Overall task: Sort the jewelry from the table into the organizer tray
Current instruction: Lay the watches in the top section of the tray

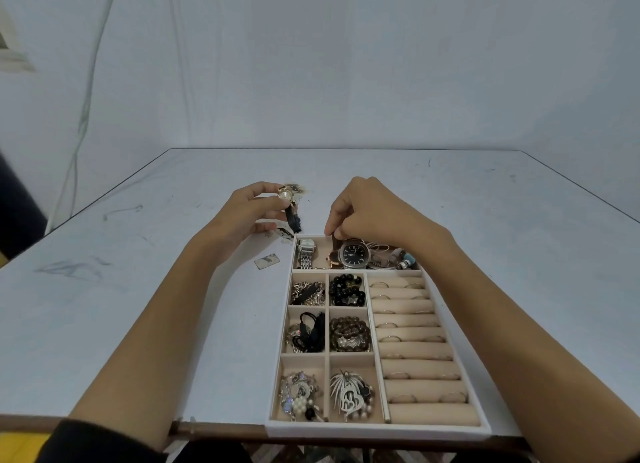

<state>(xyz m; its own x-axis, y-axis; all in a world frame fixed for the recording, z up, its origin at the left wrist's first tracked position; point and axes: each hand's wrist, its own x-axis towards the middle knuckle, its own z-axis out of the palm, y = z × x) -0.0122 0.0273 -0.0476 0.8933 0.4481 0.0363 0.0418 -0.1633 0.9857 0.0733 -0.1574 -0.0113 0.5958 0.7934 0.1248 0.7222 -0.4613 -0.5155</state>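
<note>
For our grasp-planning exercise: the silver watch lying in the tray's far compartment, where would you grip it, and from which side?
Probably from straight above, pinching the silver watch across its metal band below the case: it lies flat, the organizer tray wall hugs its left, and bare lining on its right leaves finger room.

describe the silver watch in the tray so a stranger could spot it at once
On the table, find the white organizer tray and go to its long compartment at the far end, where the right hand reaches. The silver watch lies at that compartment's left end; unlike the black-dial watch beside it, it has a small pale rectangular face and a shiny metal link band.
</note>
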